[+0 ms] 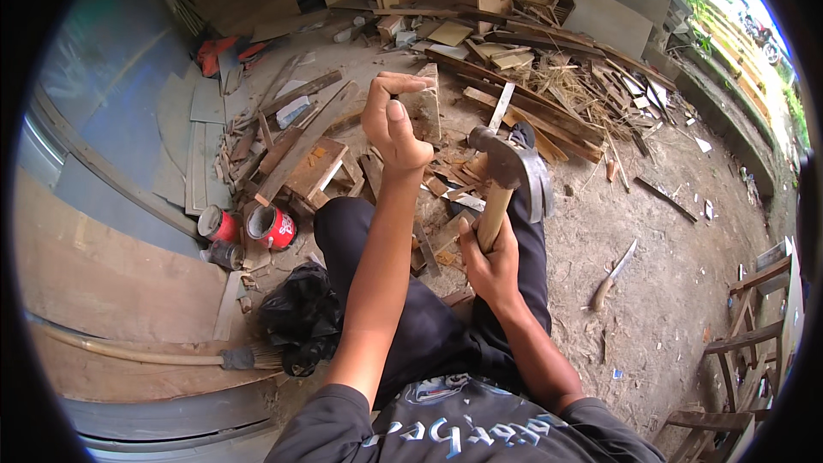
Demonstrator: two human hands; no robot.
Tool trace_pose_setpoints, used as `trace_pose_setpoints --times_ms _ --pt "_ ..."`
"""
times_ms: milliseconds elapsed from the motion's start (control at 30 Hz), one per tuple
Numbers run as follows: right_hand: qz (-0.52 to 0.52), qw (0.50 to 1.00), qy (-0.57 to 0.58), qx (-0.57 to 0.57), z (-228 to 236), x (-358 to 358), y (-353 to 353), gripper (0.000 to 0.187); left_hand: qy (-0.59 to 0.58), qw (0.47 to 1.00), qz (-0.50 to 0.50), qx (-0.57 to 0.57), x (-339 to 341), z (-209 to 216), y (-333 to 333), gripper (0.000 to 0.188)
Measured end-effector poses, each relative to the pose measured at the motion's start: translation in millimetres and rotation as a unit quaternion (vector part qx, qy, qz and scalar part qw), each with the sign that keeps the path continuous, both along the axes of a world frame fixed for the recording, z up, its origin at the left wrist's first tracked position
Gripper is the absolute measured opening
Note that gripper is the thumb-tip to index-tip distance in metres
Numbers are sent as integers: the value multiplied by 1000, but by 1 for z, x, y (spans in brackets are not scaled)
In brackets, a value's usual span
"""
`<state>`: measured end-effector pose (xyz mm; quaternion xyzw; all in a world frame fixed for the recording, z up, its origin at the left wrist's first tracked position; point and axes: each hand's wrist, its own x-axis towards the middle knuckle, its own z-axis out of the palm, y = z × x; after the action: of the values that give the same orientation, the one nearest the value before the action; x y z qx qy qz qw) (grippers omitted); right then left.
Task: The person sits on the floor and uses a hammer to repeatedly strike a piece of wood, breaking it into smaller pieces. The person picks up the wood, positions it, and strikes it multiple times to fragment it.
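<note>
My right hand [493,266] is wrapped round the light wooden handle of a claw hammer [495,210]. The hammer is held upright in front of my right leg, its dark, worn metal head at the top. My left hand [394,129] is raised to the left of it. The fingers there bend over to the right, apart from the thumb. Just beside and behind those fingers stands a pale, rough-edged piece of wood [426,107]; whether they touch it is unclear. Broken wood scraps [450,184] lie between and beyond my legs.
A knife [614,279] lies on the ground to my right. Red cans [272,227] and a black plastic bag [300,317] are on the left. Planks and splinters [557,86] pile up ahead. A wooden rack [746,343] stands at the right edge, and a broom [231,358] at lower left.
</note>
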<state>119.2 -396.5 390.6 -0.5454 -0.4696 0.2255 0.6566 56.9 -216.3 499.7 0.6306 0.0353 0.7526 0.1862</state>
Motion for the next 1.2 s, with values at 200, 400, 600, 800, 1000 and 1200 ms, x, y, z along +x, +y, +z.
trace_pose_setpoints --times_ms 200,400,600,800,1000,1200 --pt "-83 974 -164 132 27 -7 6 11 -8 999 -27 16 11 -4 -2 47" --pt "-95 979 -157 85 29 3 21 11 -40 999 -14 -2 11 -7 7 52" --pt "-104 965 -153 183 43 3 17 20 -32 999 30 2 9 1 9 55" --pt "-58 988 -142 29 41 9 23 11 -52 998 37 -27 13 -3 8 55" --pt "-102 968 -214 88 28 7 28 21 -44 999 22 -17 14 0 9 55" --pt "-34 989 -145 27 52 8 24 47 -60 998 22 -25 -5 -17 16 55"
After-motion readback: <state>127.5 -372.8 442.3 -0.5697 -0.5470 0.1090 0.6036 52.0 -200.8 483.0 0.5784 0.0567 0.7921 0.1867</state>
